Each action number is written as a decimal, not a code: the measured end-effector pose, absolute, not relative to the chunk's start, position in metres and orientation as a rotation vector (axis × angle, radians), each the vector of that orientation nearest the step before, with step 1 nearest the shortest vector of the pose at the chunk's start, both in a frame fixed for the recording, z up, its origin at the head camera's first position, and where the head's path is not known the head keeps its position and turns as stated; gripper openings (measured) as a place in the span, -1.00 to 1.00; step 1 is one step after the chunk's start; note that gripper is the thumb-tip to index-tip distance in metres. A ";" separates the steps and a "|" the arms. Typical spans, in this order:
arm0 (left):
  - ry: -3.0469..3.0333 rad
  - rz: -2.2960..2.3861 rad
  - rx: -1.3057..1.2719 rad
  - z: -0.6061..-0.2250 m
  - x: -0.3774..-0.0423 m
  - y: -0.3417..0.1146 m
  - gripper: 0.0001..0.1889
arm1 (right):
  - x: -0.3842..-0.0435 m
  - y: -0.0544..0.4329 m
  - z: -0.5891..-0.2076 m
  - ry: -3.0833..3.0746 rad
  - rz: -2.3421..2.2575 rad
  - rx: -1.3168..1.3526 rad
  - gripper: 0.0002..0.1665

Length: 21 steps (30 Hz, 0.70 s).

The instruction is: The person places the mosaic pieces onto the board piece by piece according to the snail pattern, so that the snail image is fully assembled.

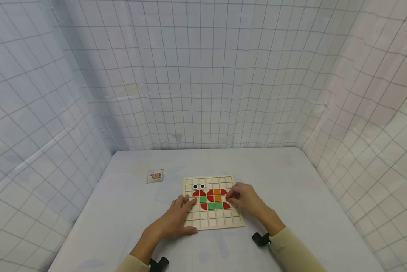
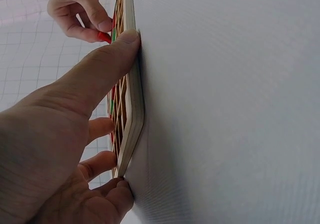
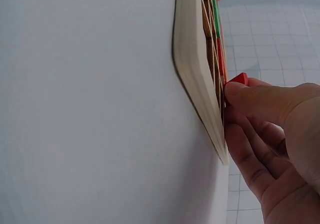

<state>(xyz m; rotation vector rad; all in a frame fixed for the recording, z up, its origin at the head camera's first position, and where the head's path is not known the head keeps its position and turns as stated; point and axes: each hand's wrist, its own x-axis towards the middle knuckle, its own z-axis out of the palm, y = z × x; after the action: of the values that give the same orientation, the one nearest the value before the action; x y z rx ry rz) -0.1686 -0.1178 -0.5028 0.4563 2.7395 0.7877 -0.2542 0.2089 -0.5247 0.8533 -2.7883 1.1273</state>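
Note:
A pale wooden grid board (image 1: 220, 223) lies flat on the table. Set in its cells are several red quarter-round tiles (image 1: 203, 206), green square tiles (image 1: 215, 206), orange square tiles (image 1: 217, 195) and two round eye tiles (image 1: 198, 186). My left hand (image 1: 176, 217) rests spread at the board's near left corner, its thumb against the near edge and its fingers along the left side. Over the right part of the board, my right hand (image 1: 245, 198) pinches a red tile (image 3: 239, 79) between thumb and forefinger. Its full outline is partly hidden by the fingers.
A small picture card (image 1: 155, 176) with a similar coloured pattern lies on the table, left of the board. White table covering (image 1: 291, 189) surrounds the board, and gridded white curtains (image 1: 203, 75) stand at the back and both sides.

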 end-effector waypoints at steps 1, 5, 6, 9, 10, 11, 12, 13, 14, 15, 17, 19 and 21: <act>2.740 0.786 0.457 -0.503 -0.169 -0.118 0.14 | -0.255 0.209 -0.525 -2.788 1.119 0.864 -0.85; 2.741 0.782 0.457 -0.503 -0.169 -0.118 0.14 | -0.257 0.212 -0.525 -2.790 1.090 0.902 -0.89; 2.740 0.782 0.456 -0.503 -0.169 -0.118 0.14 | -0.257 0.213 -0.525 -2.788 1.081 0.914 -0.90; 2.742 0.778 0.456 -0.503 -0.169 -0.118 0.14 | -0.257 0.214 -0.525 -2.784 1.078 0.941 -0.92; 2.742 0.779 0.457 -0.503 -0.169 -0.118 0.14 | -0.257 0.214 -0.525 -2.785 1.080 0.945 -0.92; 2.743 0.777 0.457 -0.503 -0.169 -0.118 0.14 | -0.257 0.214 -0.525 -2.781 1.081 0.950 -0.92; 2.742 0.776 0.456 -0.503 -0.169 -0.118 0.14 | -0.257 0.215 -0.525 -2.777 1.081 0.957 -0.92; 2.742 0.777 0.457 -0.503 -0.170 -0.118 0.14 | -0.257 0.215 -0.525 -2.774 1.086 0.957 -0.92; 2.742 0.778 0.458 -0.503 -0.170 -0.118 0.14 | -0.257 0.215 -0.525 -2.774 1.087 0.958 -0.92; 2.741 0.779 0.458 -0.504 -0.170 -0.119 0.14 | -0.257 0.215 -0.525 -2.774 1.091 0.956 -0.92; 2.741 0.780 0.459 -0.504 -0.170 -0.119 0.14 | -0.257 0.214 -0.525 -2.776 1.093 0.953 -0.92; 2.741 0.783 0.460 -0.504 -0.170 -0.119 0.14 | -0.257 0.213 -0.524 -2.790 1.105 0.937 -0.91; 2.742 0.780 0.462 -0.504 -0.170 -0.119 0.14 | -0.257 0.212 -0.525 -2.801 1.102 0.925 -0.90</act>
<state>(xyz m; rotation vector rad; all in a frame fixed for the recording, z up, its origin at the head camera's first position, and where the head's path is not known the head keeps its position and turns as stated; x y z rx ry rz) -0.1704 -0.1192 -0.5041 0.4619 2.7423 0.7799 -0.2566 0.2122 -0.5246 0.9252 -2.8006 1.1023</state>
